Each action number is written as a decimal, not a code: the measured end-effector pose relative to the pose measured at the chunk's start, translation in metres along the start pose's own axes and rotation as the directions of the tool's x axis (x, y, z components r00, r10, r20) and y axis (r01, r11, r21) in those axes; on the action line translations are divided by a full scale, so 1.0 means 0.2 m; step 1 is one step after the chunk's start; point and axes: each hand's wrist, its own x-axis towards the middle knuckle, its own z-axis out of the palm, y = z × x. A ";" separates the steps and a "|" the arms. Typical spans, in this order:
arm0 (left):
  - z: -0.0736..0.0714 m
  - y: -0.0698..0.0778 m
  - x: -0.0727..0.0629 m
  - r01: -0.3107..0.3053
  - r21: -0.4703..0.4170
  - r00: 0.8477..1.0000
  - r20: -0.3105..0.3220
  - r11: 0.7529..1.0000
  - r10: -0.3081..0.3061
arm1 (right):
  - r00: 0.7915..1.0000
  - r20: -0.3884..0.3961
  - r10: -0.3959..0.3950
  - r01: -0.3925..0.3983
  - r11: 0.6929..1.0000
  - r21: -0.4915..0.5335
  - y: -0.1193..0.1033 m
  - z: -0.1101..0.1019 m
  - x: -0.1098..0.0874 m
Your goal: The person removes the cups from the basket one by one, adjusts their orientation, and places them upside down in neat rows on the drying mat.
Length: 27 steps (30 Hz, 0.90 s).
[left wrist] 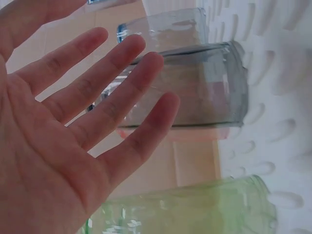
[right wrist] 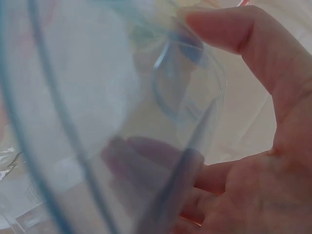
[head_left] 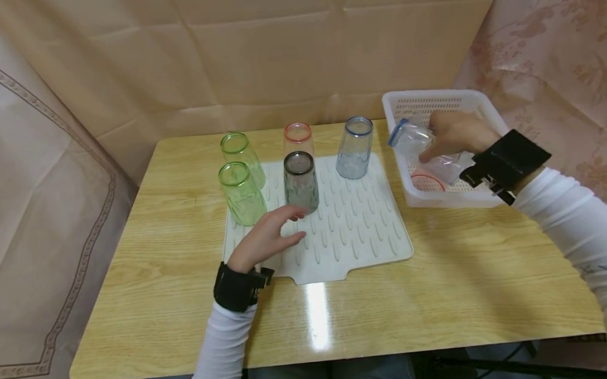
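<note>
My right hand (head_left: 459,134) is inside the white basket and grips a clear glass with a blue ring (head_left: 409,138), which lies tilted with the ring end to the left. In the right wrist view, thumb and fingers (right wrist: 214,178) wrap the clear wall of this glass (right wrist: 97,122). Over the white ribbed mat (head_left: 355,238), my left hand (head_left: 267,235) holds nothing, its fingers spread and relaxed. It is nearest to a dark grey glass (head_left: 301,184); the left wrist view shows that grey glass (left wrist: 200,87) behind the fingers. Touching cannot be made out.
On the mat stand two green glasses (head_left: 243,200), a red-ringed clear glass (head_left: 298,139) behind the grey one, and a blue-ringed glass (head_left: 354,148) at the right. The white basket (head_left: 409,194) also holds a red-ringed piece (head_left: 426,181) and other clear glassware. A wooden table (head_left: 151,273) carries everything.
</note>
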 end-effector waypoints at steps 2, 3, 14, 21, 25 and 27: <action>-0.01 0.02 0.02 -0.016 0.010 1.000 0.004 1.000 0.016 | 1.000 -0.013 -0.012 0.012 1.000 0.000 -0.02 0.01 -0.01; -0.01 0.02 0.03 -0.025 0.018 1.000 0.004 1.000 0.025 | 1.000 -0.017 -0.018 0.018 1.000 0.003 -0.03 0.02 -0.01; -0.04 0.08 0.12 -0.090 0.040 0.995 0.042 0.995 0.088 | 0.998 -0.048 -0.035 0.035 0.999 -0.018 -0.12 0.04 -0.06; -0.06 0.10 0.16 -0.137 0.083 0.990 0.045 0.987 0.134 | 0.997 -0.047 -0.063 0.062 0.998 -0.024 -0.18 0.05 -0.09; -0.06 0.12 0.19 -0.155 0.115 0.987 0.052 0.981 0.150 | 0.995 -0.058 -0.080 0.079 0.997 -0.025 -0.21 0.06 -0.10; -0.07 0.12 0.21 -0.152 0.126 0.988 0.061 0.980 0.145 | 0.994 -0.067 -0.082 0.080 0.996 -0.032 -0.22 0.07 -0.11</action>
